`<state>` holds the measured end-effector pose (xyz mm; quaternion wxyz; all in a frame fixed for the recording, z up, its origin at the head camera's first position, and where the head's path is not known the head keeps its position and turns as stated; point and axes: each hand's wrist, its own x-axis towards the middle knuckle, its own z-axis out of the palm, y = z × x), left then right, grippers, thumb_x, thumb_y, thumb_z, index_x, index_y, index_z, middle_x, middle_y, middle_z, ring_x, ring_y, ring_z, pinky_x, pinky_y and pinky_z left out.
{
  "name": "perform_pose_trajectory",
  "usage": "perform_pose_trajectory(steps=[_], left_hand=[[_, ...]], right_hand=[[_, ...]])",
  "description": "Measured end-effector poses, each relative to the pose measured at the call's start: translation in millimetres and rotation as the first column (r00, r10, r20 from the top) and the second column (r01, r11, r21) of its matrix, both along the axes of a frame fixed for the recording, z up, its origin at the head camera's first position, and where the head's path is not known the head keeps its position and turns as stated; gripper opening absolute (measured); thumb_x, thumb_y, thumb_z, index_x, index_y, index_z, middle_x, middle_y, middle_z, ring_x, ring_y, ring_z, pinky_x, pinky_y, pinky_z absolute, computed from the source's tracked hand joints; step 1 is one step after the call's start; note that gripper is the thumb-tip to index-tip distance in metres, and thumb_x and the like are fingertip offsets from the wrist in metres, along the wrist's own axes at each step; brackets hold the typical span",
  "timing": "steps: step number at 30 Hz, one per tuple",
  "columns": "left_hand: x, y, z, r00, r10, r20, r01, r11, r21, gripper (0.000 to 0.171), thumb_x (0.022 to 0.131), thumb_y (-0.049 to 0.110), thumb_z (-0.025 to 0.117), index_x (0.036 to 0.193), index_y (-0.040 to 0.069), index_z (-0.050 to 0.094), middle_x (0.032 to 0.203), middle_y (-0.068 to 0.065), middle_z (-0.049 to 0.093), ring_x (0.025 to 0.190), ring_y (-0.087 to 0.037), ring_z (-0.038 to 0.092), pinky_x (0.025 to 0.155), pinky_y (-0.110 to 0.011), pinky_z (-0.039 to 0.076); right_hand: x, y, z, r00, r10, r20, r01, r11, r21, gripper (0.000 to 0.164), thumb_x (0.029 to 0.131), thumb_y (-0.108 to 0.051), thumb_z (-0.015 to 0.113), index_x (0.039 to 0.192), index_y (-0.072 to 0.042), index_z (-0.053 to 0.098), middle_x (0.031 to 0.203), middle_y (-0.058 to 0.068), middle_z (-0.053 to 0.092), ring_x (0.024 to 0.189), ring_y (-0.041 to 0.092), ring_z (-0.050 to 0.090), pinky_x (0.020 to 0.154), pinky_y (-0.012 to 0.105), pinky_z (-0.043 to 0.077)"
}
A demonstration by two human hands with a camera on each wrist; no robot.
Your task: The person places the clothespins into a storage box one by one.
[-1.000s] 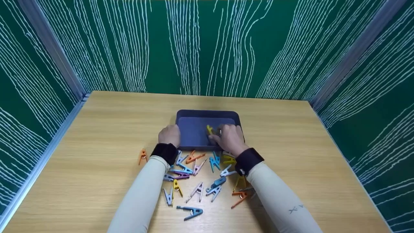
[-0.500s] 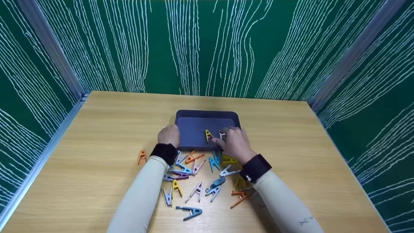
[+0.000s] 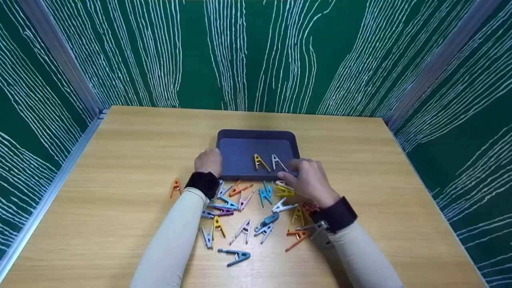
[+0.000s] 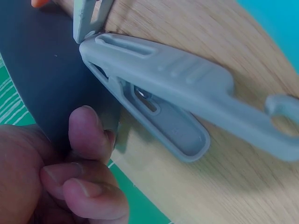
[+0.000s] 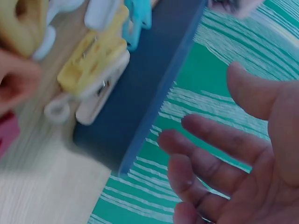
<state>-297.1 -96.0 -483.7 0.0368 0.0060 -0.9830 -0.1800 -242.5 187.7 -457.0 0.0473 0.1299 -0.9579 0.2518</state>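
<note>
A dark blue-grey tray (image 3: 256,176) lies on the table, with a yellow clothespin (image 3: 261,162) and a white clothespin (image 3: 279,163) inside it. My left hand (image 3: 208,162) grips the tray's left wall near the front corner; in the left wrist view its thumb (image 4: 88,133) and curled fingers lie against that corner. A grey-blue clothespin (image 4: 163,84) fills much of that view. Over the tray's front right corner hovers my right hand (image 3: 312,180), holding nothing. Its fingers (image 5: 210,163) are spread and loosely bent in the right wrist view.
Several clothespins are strewn in front of the tray, including a blue clothespin (image 3: 236,257) nearest me and an orange clothespin (image 3: 296,235) at right. Another orange clothespin (image 3: 176,187) lies apart at left. Green panels with white wavy lines (image 3: 256,56) enclose the table.
My right hand has let go of the yellow and white clothespins, which now lie in the tray. It has moved right and back towards me. My left hand stays at the tray.
</note>
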Motion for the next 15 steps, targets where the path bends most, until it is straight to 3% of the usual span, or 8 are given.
perform_pose_trajectory(steps=[6,9,15], left_hand=[[-2.5,-1,0.8,0.999,-0.003,0.044,0.003,1.000,-0.006,0.029,0.101,-0.002,0.046,0.101,-0.003,0.074,0.101,-0.022,0.074,0.093,-0.038,0.072,0.080,-0.050,0.059],[-3.1,-2,1.0,0.999,-0.004,0.048,0.005,1.000,-0.013,0.030,0.102,-0.002,0.045,0.103,-0.004,0.075,0.101,-0.022,0.074,0.093,-0.038,0.072,0.079,-0.050,0.059],[-4.0,-2,-1.4,0.998,-0.005,0.057,0.006,1.000,-0.023,0.031,0.101,-0.002,0.044,0.105,-0.004,0.075,0.103,-0.023,0.074,0.094,-0.038,0.073,0.080,-0.050,0.059]], right_hand=[[12.2,28,1.9,1.000,0.002,0.007,-0.002,1.000,0.016,0.035,0.093,-0.034,0.077,0.115,-0.007,0.076,0.110,0.013,0.075,0.094,0.031,0.066,0.079,0.044,0.050],[17.6,41,-0.1,1.000,0.012,-0.007,-0.012,0.998,0.059,0.033,0.091,-0.029,0.080,0.113,-0.005,0.077,0.103,0.014,0.075,0.088,0.032,0.065,0.074,0.043,0.048],[29.8,67,-0.1,0.996,0.022,0.091,-0.035,0.989,0.141,0.030,0.088,-0.018,0.081,0.114,-0.004,0.075,0.098,0.015,0.073,0.087,0.031,0.065,0.073,0.044,0.051]])
